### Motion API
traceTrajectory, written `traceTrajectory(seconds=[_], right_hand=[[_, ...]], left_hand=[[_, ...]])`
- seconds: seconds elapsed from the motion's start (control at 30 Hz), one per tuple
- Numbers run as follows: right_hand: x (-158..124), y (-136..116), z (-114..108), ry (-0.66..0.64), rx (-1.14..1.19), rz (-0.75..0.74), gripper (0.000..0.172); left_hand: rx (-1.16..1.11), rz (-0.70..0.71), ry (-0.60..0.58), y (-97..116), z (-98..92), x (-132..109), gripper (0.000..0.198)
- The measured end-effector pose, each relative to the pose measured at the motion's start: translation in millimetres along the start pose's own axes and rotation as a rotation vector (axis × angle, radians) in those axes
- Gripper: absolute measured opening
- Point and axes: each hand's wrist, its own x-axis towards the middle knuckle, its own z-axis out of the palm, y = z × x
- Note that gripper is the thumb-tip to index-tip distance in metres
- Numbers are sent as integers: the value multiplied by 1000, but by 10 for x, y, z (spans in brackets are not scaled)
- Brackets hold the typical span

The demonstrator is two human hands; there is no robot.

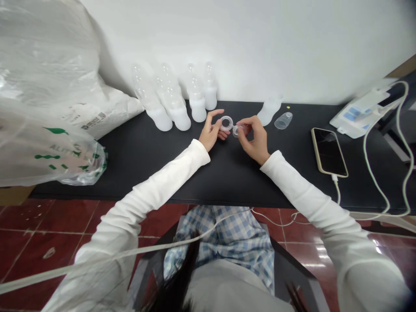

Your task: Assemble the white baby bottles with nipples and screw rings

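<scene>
Clear ring (232,123) just above frame centre, held at its left edge in left hand (210,133), open face toward camera. Right hand (255,141) pinches small clear part (236,131), fingertips closed on it. Part lies just lower right of ring; touching or apart, can't tell. Part's long axis unclear, fingers cover it. Loose clear cap (283,121) farther right, upper right of right hand.

A phone (329,151) with cable (337,186) attached lies on the table (217,184).
</scene>
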Motion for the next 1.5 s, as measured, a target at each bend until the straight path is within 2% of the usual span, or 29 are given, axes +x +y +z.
traceTrajectory(seconds=[0.17,0.37,0.43,0.57,0.67,0.93,1.07,1.2,1.27,1.37,1.43,1.5], right_hand=[[-24,13,33,134,63,50,41],[-16,52,63,152,92,32,40],[-15,47,67,145,102,26,41],[-15,20,52,88,62,11,40],[-12,8,37,92,49,-6,37],[-1,99,93,156,30,5,27],[4,143,151,176,77,9,32],[15,105,162,116,91,29,19],[15,79,156,102,118,69,22],[4,65,154,50,196,159,34],[-6,77,165,2,255,200,41],[-12,99,182,-51,339,231,46]], left_hand=[[-112,-118,-82,80,-40,2,36],[-291,-179,-190,123,-47,2,27],[-310,-222,-203,122,-35,7,36],[-230,-272,-239,121,10,-6,72],[-188,-267,-280,115,52,-30,79],[-343,-341,-344,100,95,-89,49],[-389,-317,-409,72,108,-113,49],[-313,-257,-357,-22,138,-76,52],[-259,-175,-276,-70,139,-57,51],[-138,31,-163,-113,109,-61,58],[-44,148,-153,-123,82,-77,64],[-5,192,-177,-125,63,-89,63]])
